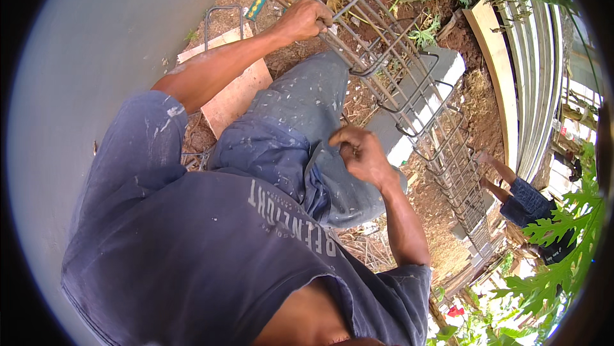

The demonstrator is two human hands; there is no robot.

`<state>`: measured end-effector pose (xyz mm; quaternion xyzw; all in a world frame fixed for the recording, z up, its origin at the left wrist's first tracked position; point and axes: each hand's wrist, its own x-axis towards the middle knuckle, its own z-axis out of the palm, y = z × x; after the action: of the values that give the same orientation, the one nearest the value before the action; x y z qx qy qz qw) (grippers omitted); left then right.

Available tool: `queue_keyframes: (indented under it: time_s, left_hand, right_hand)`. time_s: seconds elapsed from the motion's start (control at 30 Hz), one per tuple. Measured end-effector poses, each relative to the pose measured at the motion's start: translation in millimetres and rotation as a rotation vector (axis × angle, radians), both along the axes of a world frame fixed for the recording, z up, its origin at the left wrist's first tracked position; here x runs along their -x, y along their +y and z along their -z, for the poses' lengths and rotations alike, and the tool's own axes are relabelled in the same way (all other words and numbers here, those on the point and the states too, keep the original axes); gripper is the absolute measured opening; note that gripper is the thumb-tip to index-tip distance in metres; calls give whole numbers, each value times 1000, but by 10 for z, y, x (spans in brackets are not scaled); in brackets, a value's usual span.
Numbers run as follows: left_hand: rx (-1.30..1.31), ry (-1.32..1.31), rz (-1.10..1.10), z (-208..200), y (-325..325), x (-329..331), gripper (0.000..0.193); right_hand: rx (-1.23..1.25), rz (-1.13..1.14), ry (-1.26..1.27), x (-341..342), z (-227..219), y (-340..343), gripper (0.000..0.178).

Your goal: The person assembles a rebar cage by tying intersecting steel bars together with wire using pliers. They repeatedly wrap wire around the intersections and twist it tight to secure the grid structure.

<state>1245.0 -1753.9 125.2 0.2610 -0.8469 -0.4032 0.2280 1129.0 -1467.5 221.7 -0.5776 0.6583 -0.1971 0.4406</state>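
A long steel rebar cage [363, 73] with square stirrups runs from the top middle down toward the lower right. My left hand [309, 18] is closed round a bar at the cage's near side, toward its upper end. Over my lap, apart from the cage, my right hand [362, 156] has its fingers curled in. Whatever those fingers may hold is hidden or too small to make out. Farther along the cage, another person [531, 206] bends with both arms reaching to its side.
A grey wall [96, 58] rises at my left. Beside my left forearm lie a flat board [256, 78] and a green tool [258, 6]. Pale blocks [441, 77] sit by the cage. A wooden plank [497, 68], long sheets [534, 58] and green leaves [566, 231] line the right.
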Motion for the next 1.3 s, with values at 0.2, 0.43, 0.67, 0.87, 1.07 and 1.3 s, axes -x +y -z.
queue_keyframes:
  time_s: [0.2, 0.43, 0.67, 0.87, 1.07, 1.3]
  left_hand:
    - [-134, -12, -103, -11, 120, -21, 14]
    - [-77, 38, -100, -28, 144, -119, 23]
    - [-136, -116, -110, -240, 207, -92, 37]
    - [-100, -99, -48, -263, 197, -122, 38]
    - [-119, -22, -70, -142, 176, -172, 35]
    - [167, 286, -234, 26, 492, -241, 26]
  right_hand:
    - [-566, 47, 581, 680, 1727, 297, 31]
    - [-326, 158, 638, 584, 2968, 492, 65]
    - [-501, 229, 619, 459, 3228, 487, 58]
    - [-486, 49, 692, 600, 3337, 425, 42]
    - [-383, 300, 477, 593, 3118, 462, 35]
    - [-205, 412, 466, 679, 1781, 548, 25]
